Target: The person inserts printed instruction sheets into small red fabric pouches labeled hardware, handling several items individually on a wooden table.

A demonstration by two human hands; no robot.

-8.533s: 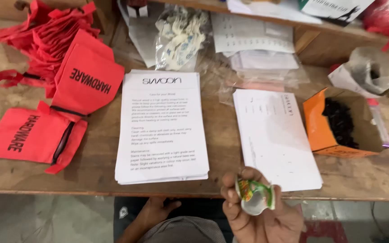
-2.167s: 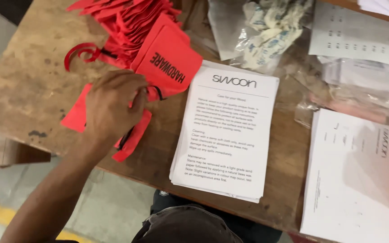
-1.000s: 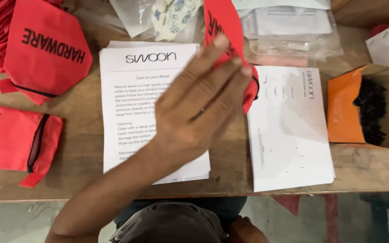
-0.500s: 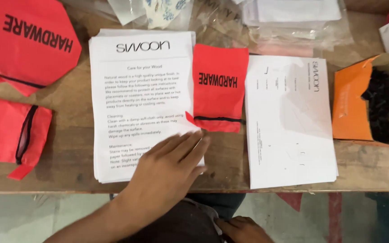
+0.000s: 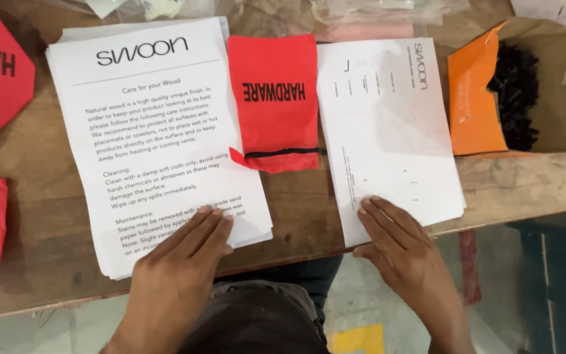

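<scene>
1. A stack of printed care sheets (image 5: pixel 152 131) lies under the left hand (image 5: pixel 181 262), long axis running away from the person.
2. A second paper stack (image 5: pixel 388 124) lies under the right hand (image 5: pixel 404 249), likewise lengthwise.
3. A red fabric pouch (image 5: pixel 275 98) lies between the stacks, beyond both hands.
4. Both hands rest flat, palms down, fingers extended, gripping nothing.
</scene>
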